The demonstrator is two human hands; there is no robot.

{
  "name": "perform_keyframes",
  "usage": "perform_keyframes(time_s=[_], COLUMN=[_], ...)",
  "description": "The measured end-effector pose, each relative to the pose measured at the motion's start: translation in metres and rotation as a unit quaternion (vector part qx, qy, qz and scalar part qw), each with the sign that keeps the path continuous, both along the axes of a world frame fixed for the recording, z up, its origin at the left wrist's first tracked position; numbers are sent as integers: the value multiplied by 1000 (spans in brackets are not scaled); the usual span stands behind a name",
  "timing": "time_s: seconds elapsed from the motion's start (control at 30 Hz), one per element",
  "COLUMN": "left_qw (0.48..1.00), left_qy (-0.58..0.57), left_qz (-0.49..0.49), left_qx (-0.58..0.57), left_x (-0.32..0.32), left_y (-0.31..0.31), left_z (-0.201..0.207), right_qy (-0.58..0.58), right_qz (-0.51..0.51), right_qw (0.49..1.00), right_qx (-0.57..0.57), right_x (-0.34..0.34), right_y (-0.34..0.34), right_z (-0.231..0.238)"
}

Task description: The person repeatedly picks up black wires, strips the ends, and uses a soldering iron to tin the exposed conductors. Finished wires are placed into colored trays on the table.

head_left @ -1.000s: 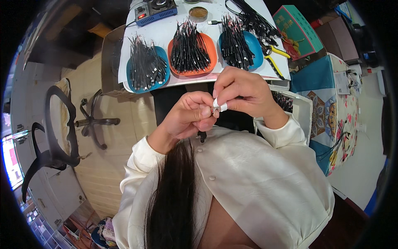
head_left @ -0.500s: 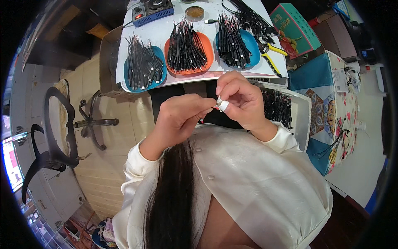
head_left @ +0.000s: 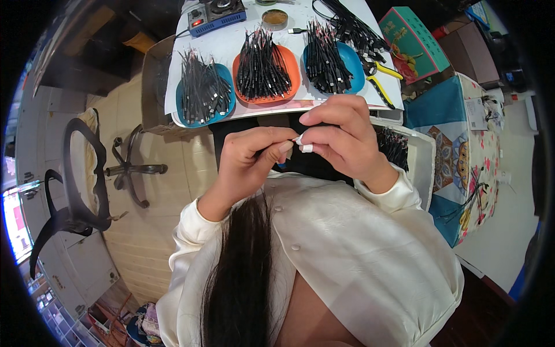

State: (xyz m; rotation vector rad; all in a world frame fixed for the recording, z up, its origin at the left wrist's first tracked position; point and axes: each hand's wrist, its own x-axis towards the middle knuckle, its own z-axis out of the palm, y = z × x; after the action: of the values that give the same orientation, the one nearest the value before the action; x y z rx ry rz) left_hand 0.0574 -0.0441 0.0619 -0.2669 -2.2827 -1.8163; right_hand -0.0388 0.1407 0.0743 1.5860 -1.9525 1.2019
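In front of my body, my left hand [head_left: 251,157] is closed, thumb and forefinger pinching a thin dark wire [head_left: 294,141]. Its other end is hidden in my palm, and a speck of blue shows just below the fingers. My right hand [head_left: 347,137] meets it from the right, with thumb and forefinger closed on the wire's tip. White wraps [head_left: 307,148] cover those two fingertips. Beyond the hands, short black cables with bare wire ends fill a left blue tray [head_left: 230,78], an orange tray [head_left: 293,63] and a right blue tray [head_left: 354,61].
Yellow-handled pliers [head_left: 380,89] lie right of the trays, near a bundle of black cables [head_left: 352,26]. A blue soldering device [head_left: 217,20] and a round tin [head_left: 274,20] stand behind. A white bin [head_left: 426,156] of cables sits at my right, an office chair [head_left: 72,173] at left.
My right hand has turned and its fingers have spread and lifted a little. The left fingers have shifted slightly left. Red bits between the fingertips no longer show.
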Motion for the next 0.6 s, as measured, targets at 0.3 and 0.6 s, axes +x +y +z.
perform_keyframes(time_s=[0.3, 0.6], left_qw=[892, 991], left_qy=[302, 59], left_qz=[137, 119], left_qx=[-308, -32], left_x=[-9, 0], left_y=[7, 2], left_z=[-14, -4], right_qy=[-104, -347], right_qz=[-136, 14], right_qw=[984, 932], right_qx=[-51, -102], right_x=[20, -8], right_y=[-16, -4], right_z=[-21, -20])
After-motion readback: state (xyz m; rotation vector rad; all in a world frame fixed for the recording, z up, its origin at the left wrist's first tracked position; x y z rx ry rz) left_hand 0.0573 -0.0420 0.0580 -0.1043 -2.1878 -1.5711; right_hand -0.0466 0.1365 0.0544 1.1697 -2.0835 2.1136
